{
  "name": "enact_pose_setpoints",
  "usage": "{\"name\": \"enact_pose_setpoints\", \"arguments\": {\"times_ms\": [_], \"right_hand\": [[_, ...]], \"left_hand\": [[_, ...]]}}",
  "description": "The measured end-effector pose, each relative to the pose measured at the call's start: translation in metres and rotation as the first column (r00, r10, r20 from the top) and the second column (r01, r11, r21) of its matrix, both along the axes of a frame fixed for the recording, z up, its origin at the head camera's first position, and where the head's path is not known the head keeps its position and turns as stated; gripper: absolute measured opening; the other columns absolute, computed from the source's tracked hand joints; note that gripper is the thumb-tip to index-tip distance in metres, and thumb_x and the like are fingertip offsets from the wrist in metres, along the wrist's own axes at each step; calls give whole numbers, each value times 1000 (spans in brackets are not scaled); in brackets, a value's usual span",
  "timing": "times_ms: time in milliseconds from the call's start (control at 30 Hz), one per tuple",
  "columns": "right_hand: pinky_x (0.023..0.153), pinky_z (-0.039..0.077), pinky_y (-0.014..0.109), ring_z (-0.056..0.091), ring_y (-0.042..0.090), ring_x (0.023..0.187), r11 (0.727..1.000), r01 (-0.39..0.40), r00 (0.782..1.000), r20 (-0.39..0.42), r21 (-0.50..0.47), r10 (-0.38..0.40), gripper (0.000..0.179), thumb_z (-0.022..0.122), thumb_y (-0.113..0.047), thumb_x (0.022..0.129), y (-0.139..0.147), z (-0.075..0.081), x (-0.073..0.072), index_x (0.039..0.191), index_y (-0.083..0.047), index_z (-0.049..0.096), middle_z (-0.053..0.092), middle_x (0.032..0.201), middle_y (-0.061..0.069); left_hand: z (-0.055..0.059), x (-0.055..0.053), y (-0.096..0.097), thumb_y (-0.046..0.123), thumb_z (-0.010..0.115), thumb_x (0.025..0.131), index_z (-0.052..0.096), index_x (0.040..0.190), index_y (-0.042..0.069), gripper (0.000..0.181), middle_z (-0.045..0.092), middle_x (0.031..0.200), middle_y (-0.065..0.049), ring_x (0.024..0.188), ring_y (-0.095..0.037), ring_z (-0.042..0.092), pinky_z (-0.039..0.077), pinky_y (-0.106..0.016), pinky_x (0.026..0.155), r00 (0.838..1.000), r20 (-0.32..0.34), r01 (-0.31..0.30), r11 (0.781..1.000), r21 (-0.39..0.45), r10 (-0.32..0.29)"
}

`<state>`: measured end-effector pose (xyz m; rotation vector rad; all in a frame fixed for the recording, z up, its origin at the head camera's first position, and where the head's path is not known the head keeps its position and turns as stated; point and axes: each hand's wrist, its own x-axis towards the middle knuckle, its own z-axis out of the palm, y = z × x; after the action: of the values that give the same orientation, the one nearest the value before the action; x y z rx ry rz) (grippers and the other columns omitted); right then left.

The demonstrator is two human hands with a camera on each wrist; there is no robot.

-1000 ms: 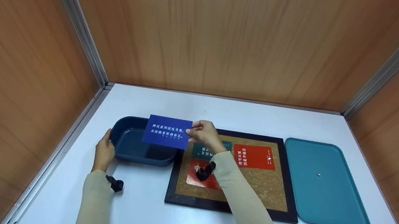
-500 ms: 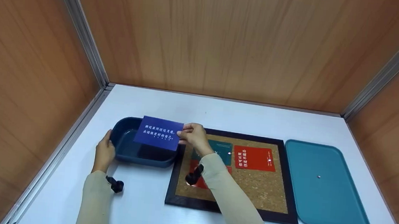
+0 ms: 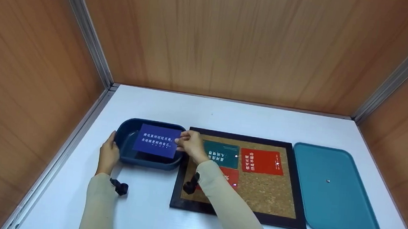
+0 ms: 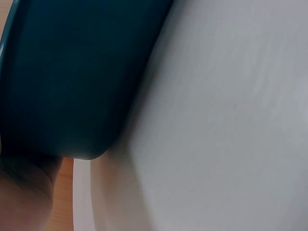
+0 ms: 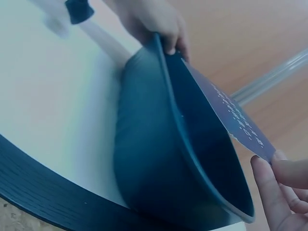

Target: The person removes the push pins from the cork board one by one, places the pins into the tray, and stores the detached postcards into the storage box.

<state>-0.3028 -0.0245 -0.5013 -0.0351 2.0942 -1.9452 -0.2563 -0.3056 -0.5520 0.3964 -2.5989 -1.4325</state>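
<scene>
My right hand (image 3: 191, 144) pinches the right edge of a blue-purple card (image 3: 157, 140) with white writing. The card is over the opening of a dark blue plastic bin (image 3: 146, 164); in the right wrist view the card (image 5: 231, 113) slants at the rim, between thumb and fingers at its near end. My left hand (image 3: 108, 154) grips the bin's left side, and in the right wrist view its fingertips (image 5: 171, 47) hook over the rim. The left wrist view shows mostly the bin's outer wall (image 4: 77, 77), with part of the hand (image 4: 24, 192) below.
Right of the bin lies a dark-framed cork board (image 3: 267, 195). It bears a green card (image 3: 227, 152), a red card (image 3: 263, 161) and another red card (image 3: 231, 177), partly hidden by my right arm. A teal tray (image 3: 334, 202) with a small shiny pin lies further right.
My right hand has moved left and slightly down with the card, bringing it from above the bin's right part to over its opening. The left hand stays at the bin.
</scene>
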Motion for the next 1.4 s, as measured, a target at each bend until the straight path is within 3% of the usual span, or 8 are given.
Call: {"name": "enact_pose_setpoints", "arguments": {"times_ms": [967,1267,1400], "right_hand": [[69,60,26,71,25,86,990,-2,997,-77,139,13,21,61,7,89,-15,-14,7,109,11,60,67,97,20],[67,59,23,72,24,83,963,-8,979,-194,271,63,24,60,5,89,-17,-17,12,112,12,62,69,94,17],[66,58,21,72,18,79,934,21,954,-286,358,89,25,63,1,89,-17,-21,15,112,10,64,72,93,14]], "left_hand": [[-1,1,2,1,20,102,18,152,-3,50,18,157,-23,147,-36,16,16,-44,121,1000,-2,-11,999,30,11],[-1,2,2,0,20,101,19,151,-3,50,19,157,-24,146,-36,16,16,-44,121,1000,-9,-17,999,32,17],[-2,1,2,0,20,101,19,151,-4,50,20,157,-23,147,-36,17,16,-44,121,1000,-14,-18,999,34,19]]}}
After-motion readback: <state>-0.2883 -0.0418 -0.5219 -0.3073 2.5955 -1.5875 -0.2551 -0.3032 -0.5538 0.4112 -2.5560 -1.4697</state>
